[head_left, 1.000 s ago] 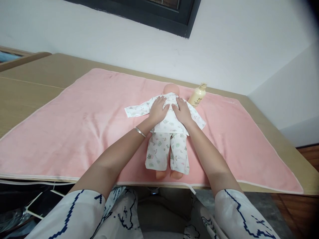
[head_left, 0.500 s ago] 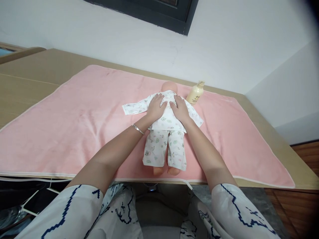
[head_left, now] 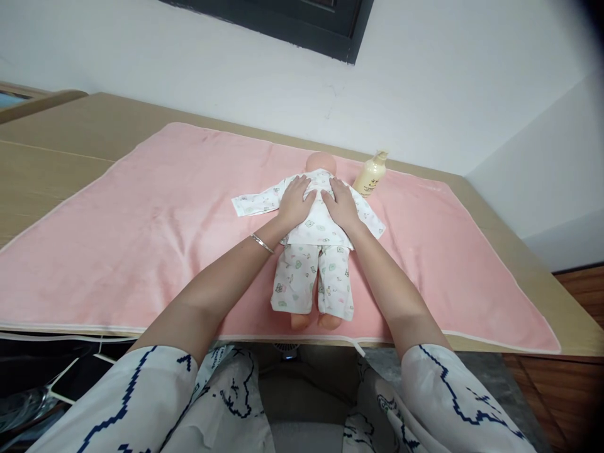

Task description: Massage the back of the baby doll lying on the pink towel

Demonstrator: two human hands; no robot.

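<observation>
A baby doll (head_left: 317, 229) in a white patterned top and matching trousers lies on a pink blanket (head_left: 141, 233), its head away from me and its bare feet toward the near edge. The back of its head shows, so it seems to lie face down. My left hand (head_left: 296, 202) rests flat on the left side of its upper back, fingers stretched out. On the right side of the back, my right hand (head_left: 342, 204) lies flat as well, thumb toward the other hand. A silver bangle circles my left wrist. Both doll sleeves spread outward.
A pale yellow pump bottle (head_left: 370, 174) stands on the blanket, right of the doll's head. The blanket covers much of a wooden table (head_left: 56, 151). Behind rises a white wall (head_left: 415, 82) with a dark frame (head_left: 330, 31). A wooden cabinet (head_left: 542, 390) is at lower right.
Both hands stay on the doll's back with no clear movement. The whole view has shifted very slightly.
</observation>
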